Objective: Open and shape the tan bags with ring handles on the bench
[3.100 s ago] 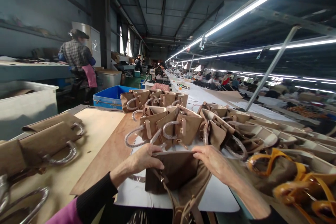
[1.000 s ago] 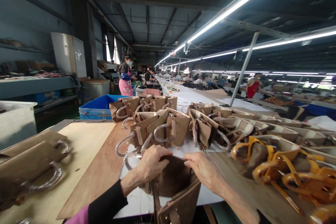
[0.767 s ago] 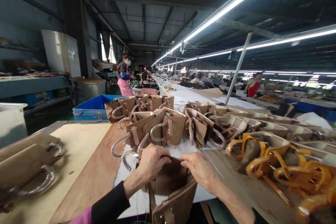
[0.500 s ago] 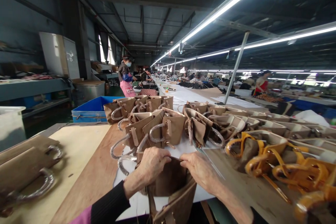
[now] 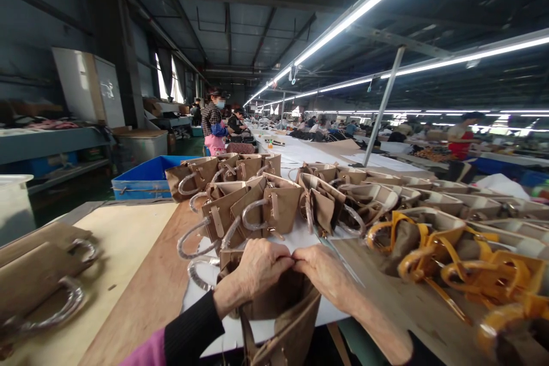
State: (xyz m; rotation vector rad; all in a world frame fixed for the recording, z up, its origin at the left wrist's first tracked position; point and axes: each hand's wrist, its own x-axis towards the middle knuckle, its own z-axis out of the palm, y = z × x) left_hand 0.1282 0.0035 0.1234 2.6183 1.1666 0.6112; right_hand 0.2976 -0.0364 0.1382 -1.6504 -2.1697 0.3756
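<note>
A brown handbag stands open at the near edge of the table, its flap and strap hanging toward me. My left hand is closed over the bag's top rim on the left. My right hand pinches the same rim on the right, and the fingertips of both hands meet above the opening. A wrapped clear handle of this bag curls out to the left on the white sheet.
Several tan handbags with wrapped handles stand behind my hands, more bags trail right, and yellow-handled ones lie at the right. Flat brown bags rest on the plywood at left. A blue bin and a standing person lie beyond.
My two hands have drawn together along the bag's rim until their fingertips touch, narrowing the opening. The view has swung left, and the person in the aisle has walked.
</note>
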